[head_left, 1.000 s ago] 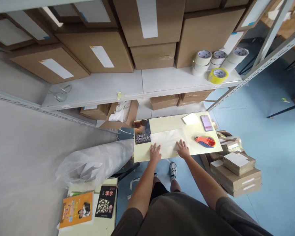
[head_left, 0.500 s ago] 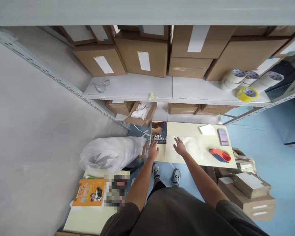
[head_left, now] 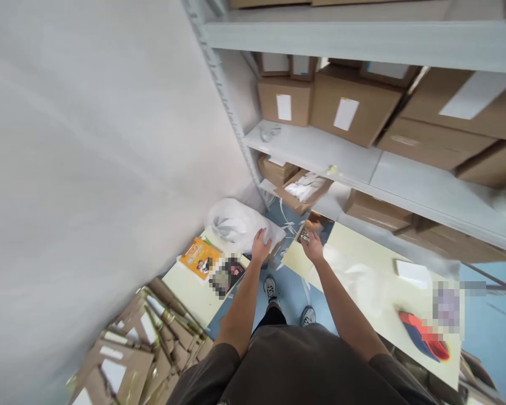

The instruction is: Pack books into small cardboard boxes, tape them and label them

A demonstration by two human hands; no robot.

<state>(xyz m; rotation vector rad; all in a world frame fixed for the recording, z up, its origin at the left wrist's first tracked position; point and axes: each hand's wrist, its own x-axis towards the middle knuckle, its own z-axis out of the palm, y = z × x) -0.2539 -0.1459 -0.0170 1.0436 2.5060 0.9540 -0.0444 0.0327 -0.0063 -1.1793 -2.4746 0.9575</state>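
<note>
Pinching a dark paperback book (head_left: 318, 226) by its lower edge, the right hand (head_left: 312, 251) has lifted it from the pale desk (head_left: 405, 320), where it lay flat a moment ago. The book now sits up at the desk's far corner, tilted, its cover facing the head camera. The right fingers (head_left: 308, 241) are closed on it. Its long axis seems to run slantwise across the view, though the fingers hide part of it (hard to be sure from this angle). The left hand (head_left: 260, 246) is open, its fingers spread just beside a white plastic bag (head_left: 236, 225), and I cannot tell whether they touch it. Neither hand is now on the translucent sheet (head_left: 354, 281) on the desk, which lies near a white pad (head_left: 412, 273) and an orange-and-blue tape dispenser (head_left: 425, 337). A second desk (head_left: 185, 292) carries an orange book (head_left: 200, 259), and cardboard mailers (head_left: 130, 351) lie stacked below it.
</note>
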